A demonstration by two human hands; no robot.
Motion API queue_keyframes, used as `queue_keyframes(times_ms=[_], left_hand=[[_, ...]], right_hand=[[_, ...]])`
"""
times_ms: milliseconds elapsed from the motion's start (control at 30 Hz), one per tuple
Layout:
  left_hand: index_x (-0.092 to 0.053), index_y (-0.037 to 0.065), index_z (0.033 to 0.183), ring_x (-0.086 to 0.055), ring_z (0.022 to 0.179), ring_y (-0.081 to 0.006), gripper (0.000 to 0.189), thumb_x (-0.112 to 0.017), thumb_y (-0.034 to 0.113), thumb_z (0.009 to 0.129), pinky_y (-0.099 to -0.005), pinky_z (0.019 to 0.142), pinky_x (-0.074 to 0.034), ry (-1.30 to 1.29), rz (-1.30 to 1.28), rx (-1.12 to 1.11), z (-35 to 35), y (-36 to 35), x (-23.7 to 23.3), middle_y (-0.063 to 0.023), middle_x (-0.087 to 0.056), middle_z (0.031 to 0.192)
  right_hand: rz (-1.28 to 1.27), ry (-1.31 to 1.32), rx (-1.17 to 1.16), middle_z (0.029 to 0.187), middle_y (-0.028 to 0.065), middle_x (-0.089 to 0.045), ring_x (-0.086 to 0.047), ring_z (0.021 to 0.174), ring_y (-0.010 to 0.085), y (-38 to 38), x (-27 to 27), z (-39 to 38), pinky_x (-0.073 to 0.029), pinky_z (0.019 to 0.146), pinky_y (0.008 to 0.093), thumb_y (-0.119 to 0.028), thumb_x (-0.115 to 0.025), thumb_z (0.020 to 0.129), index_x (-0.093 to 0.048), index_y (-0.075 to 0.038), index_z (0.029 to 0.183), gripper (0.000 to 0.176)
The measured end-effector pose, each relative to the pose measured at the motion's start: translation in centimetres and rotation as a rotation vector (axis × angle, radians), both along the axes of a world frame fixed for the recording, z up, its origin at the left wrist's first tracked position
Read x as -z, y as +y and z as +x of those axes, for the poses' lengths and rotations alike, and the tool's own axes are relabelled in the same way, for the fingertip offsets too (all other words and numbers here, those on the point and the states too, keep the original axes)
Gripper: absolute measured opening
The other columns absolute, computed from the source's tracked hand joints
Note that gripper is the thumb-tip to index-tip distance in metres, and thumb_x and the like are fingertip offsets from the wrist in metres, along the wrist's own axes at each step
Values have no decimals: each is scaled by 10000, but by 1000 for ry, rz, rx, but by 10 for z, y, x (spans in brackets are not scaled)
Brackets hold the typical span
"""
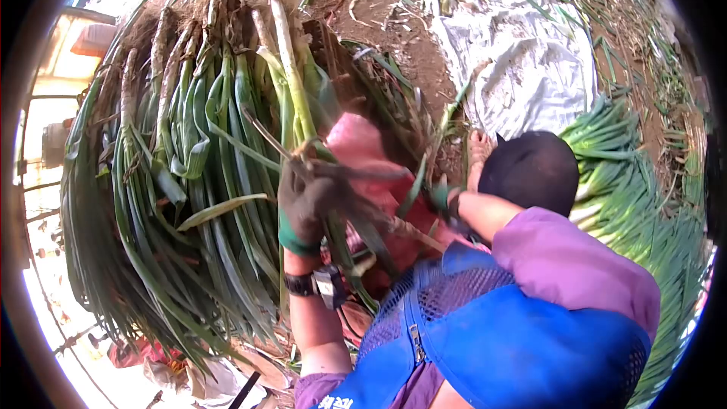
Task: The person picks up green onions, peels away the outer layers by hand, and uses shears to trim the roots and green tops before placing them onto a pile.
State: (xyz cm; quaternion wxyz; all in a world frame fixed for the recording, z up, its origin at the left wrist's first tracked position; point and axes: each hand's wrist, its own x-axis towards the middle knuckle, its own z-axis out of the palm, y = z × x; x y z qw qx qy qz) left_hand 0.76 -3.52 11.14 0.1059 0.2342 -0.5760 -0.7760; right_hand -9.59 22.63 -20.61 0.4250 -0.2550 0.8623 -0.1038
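In front of me: a big pile of green onions lies on the dirt, with muddy roots.
Left hand: my gloved fingers are wrapped tight round one onion. It sticks up from my fist, over the pile.
Right hand: it is by a loose leaf. I cannot tell if the fingers pinch it.
Done: I think the neat green bunch by the white sheet is finished.
Left to do: most of the pile, I think.

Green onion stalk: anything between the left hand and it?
Nothing visible. The gloved left hand is already closed around the lower end of the green onion stalk; the bundle of onions lies beside it.
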Motion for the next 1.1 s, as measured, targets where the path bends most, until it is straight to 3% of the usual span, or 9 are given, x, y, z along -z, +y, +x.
queue_keyframes(times_ms=[133, 233, 333, 567, 733, 967, 1100], left_hand=[[-484, -6, 1350, -659, 880, -168, 592, -652, 11, 783, -277, 764, -551, -44, 42, -41, -6, -11, 9, -98, -657, 1060], [-475, -2, 1355, -661, 901, -175, 608, -651, -13, 773, -296, 792, -556, -57, 250, -65, -18, -19, 23, -89, -654, 1070], [-453, -12, 1377, -649, 958, -170, 643, -634, -18, 760, -297, 851, -536, -214, 224, -29, -24, -34, 48, -84, -654, 1081], [-406, 18, 1382, -597, 980, -132, 704, -739, 83, 765, -274, 845, -495, -271, 458, 2, -37, -79, 78, -62, -607, 1128], [-369, 13, 1421, -576, 1000, -120, 724, -722, 54, 791, -264, 866, -479, -351, 629, 21, -42, -91, 67, -51, -584, 1154], [-315, -17, 1472, -567, 1003, -121, 772, -716, 37, 814, -269, 866, -481, -338, 566, 86, -52, -101, 67, -49, -573, 1177], [-381, -11, 1417, -613, 915, -140, 688, -710, 79, 819, -280, 804, -504, -313, 510, 118, -57, -100, 67, -79, -645, 1084]], right_hand=[[96, 11, -273, 1108, 156, -708, -683, 1028, 329, -6, -37, 0, -526, 897, 460, -370, -556, 921, -656, -110, 1192, 388], [89, -11, -338, 1107, 155, -708, -682, 1027, 329, -11, -56, -18, -525, 896, 457, -369, -557, 920, -658, -110, 1189, 387], [74, -41, -385, 1107, 154, -709, -682, 1026, 328, -18, -71, -37, -524, 896, 454, -369, -558, 919, -661, -110, 1186, 386], [70, -123, -461, 1106, 152, -710, -680, 1024, 326, -35, -107, -96, -521, 895, 448, -368, -560, 916, -667, -109, 1180, 385], [100, -155, -525, 1106, 150, -710, -678, 1022, 325, -49, -133, -123, -519, 894, 443, -368, -561, 914, -671, -109, 1175, 384], [103, -168, -545, 1105, 148, -711, -676, 1020, 324, -74, -113, -107, -517, 893, 436, -368, -562, 912, -677, -109, 1169, 382], [62, -154, -565, 1105, 147, -712, -675, 1019, 323, -105, -76, -86, -515, 892, 432, -367, -563, 910, -680, -109, 1165, 382]])
